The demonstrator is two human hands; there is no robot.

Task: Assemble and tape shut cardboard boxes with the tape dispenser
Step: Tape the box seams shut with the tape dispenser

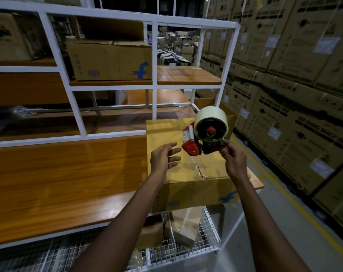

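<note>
Right hand (pixel 235 160) grips the red tape dispenser (pixel 202 138) over the brown cardboard box (pixel 166 132), probably to tape its seam; the open left hand (pixel 162 160) hovers close to steady it.

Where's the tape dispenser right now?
Head view, right of centre: the tape dispenser is held in the right hand just above the cardboard box at the right end of the table.

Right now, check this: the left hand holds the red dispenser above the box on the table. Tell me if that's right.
Wrong hand. The right hand holds the red dispenser above the box on the table. The left hand is open and holds nothing. The head view shows it.
</note>
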